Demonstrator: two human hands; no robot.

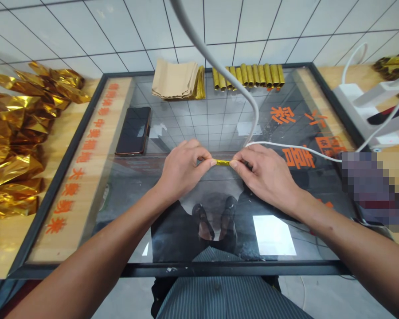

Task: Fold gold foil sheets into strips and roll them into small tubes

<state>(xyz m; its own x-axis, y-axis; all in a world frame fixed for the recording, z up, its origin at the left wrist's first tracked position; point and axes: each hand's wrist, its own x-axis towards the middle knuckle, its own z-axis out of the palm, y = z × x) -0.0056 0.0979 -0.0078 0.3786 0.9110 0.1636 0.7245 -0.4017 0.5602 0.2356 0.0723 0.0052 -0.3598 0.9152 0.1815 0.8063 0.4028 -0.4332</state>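
Between my two hands a small narrow roll of gold paper (222, 162) is stretched level, just above the glass tabletop (182, 186). My left hand (186, 166) pinches its left end between thumb and fingers. At the opposite end, the thumb and fingertips of my right hand (266, 173) are closed on it. Only the middle of the roll shows; my fingers cover both ends. Toward the back edge lie a stack of brown paper sheets (174, 79) with gold sheets (200, 83) beside it, and a row of several gold paper rolls (249, 76).
A dark phone (133, 131) lies on the glass left of my hands. Crumpled gold foil pieces (16, 133) heap at the far left. A thick grey cable (219, 62) hangs across the middle, and a white cord (295, 149) runs right to a power strip (355, 104).
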